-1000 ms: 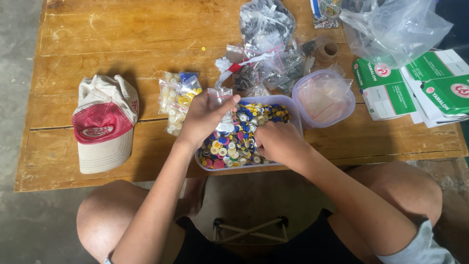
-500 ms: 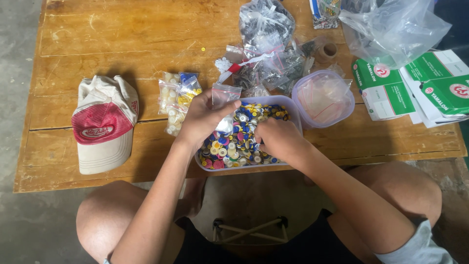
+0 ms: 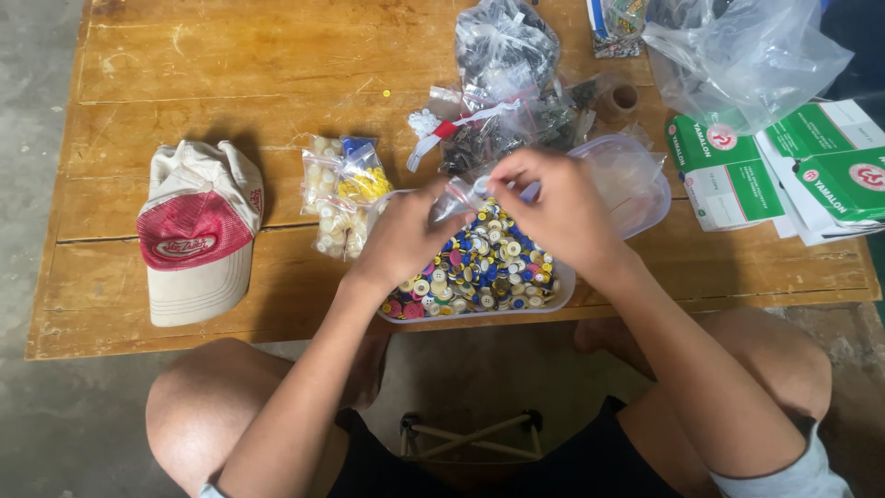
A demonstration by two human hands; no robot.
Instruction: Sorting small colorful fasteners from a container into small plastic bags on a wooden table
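Both hands meet over the middle of the bench's near edge, above a clear tub (image 3: 553, 293) heaped with small coloured buttons (image 3: 479, 267). Between them they hold a small clear bag (image 3: 461, 195), which is off the bench and hangs just above the far side of the button heap. The left hand (image 3: 406, 235) has its grip pressed together on the bag's left part, thumb against fingers; the right hand (image 3: 562, 207) pinches the bag's right part, fingers curled and closed on the plastic. The bag's long axis seems to run left to right from one hand to the other, roughly along the bench's near edge, though glare on the plastic hides its outline and whatever is in it. Neither hand is clearly nearer: the bag sits between the two, touching both. Just beyond the right hand a second clear tub (image 3: 645, 184) overlaps the first. Toward the bench's left edge lies a red and cream cap (image 3: 198, 235), and between it and the tubs lie bags of pale and yellow buttons (image 3: 341, 194). Further bags of dark small parts (image 3: 507, 55) lie toward the far edge, green and white boxes (image 3: 737, 171) at the right edge.
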